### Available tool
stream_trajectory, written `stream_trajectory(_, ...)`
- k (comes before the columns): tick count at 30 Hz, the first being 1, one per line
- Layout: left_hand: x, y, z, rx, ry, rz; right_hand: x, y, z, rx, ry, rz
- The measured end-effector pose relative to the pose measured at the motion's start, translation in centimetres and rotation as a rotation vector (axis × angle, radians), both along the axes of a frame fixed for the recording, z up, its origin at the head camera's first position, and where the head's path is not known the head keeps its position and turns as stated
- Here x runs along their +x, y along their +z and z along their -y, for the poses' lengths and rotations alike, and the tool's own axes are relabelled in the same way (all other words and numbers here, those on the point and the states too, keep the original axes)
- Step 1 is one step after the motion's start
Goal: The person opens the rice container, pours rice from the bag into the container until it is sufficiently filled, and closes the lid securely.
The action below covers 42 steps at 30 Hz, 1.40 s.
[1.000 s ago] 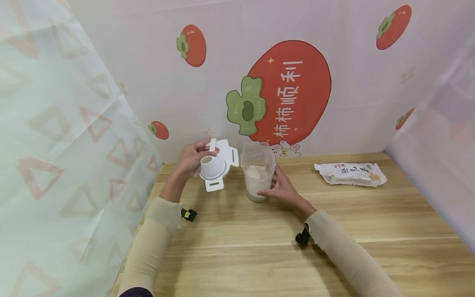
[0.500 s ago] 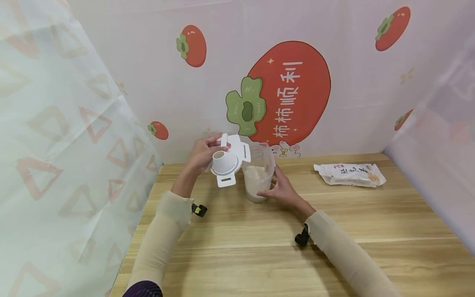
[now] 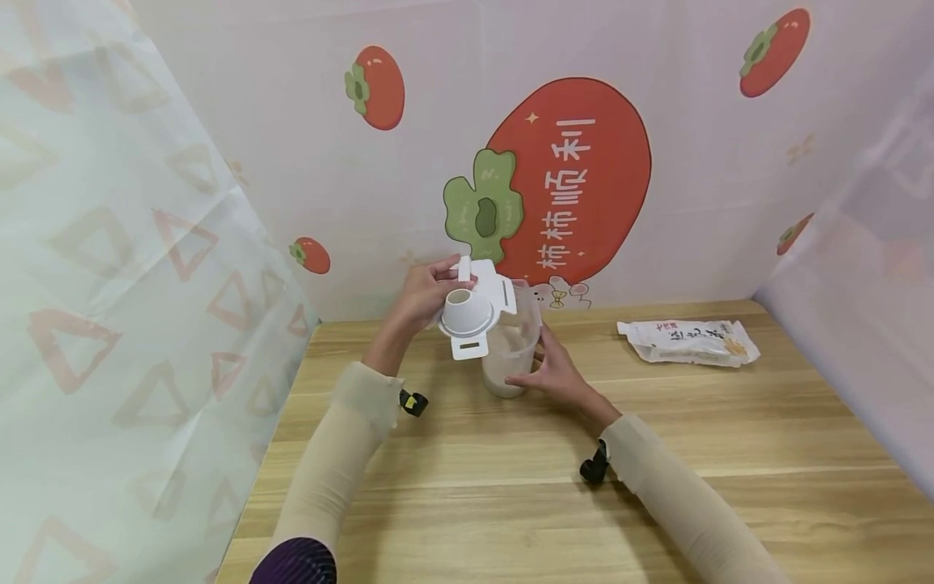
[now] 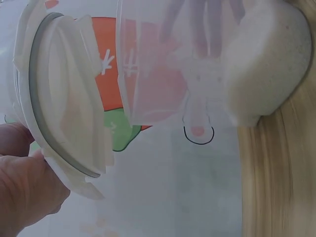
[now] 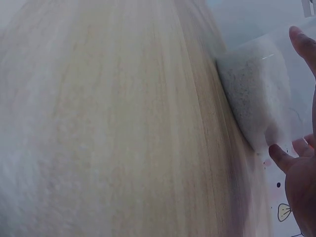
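My left hand (image 3: 425,297) grips a white plastic lid (image 3: 467,315) by its upright tab. The lid has a round spout and slotted side flaps, and a grey seal shows round its underside in the left wrist view. It hangs tilted at the upper left of a clear plastic storage container (image 3: 520,365), overlapping its open mouth in the head view. Pale grainy stuff (image 4: 269,64) fills the container's lower part. The container stands upright on the table, with my right hand (image 3: 560,375) holding its right side, thumb in front and fingers behind.
A white printed packet (image 3: 689,342) lies on the wooden table (image 3: 511,503) at the back right. Close behind the container rises a fabric backdrop (image 3: 409,186) with persimmon prints. Another patterned sheet (image 3: 146,324) bounds the left side.
My left hand has carried the lid rightward and slightly up, from beside the container to its mouth. The right hand and container have stayed in place.
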<state>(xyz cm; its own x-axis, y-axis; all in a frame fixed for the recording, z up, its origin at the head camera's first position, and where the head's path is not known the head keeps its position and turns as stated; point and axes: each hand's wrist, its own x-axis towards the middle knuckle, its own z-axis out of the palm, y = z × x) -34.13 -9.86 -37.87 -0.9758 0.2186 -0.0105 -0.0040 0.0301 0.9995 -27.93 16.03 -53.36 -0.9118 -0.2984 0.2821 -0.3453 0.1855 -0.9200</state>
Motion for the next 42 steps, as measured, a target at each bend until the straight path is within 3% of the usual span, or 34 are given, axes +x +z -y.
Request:
stream_trajectory(14,-0.2,-0.5,-3.3,-0.014,-0.034,-0.054,-0.2,0.1,0.0,0.014,0.006,-0.027)
stream_trajectory(22,-0.2,-0.7,-4.5,-0.033,-0.043,-0.045,-0.3,0.1,-0.1,0.024,-0.008,-0.033)
stream_trajectory(35,0.2,-1.2,-5.5,-0.157,-0.018,-0.069,0.0,-0.1,-0.1,0.036,-0.027,-0.004)
stream_trajectory(42,0.3,-1.7,-5.8,-0.181,-0.036,-0.067,0.1,-0.3,0.0,0.034,-0.027,-0.012)
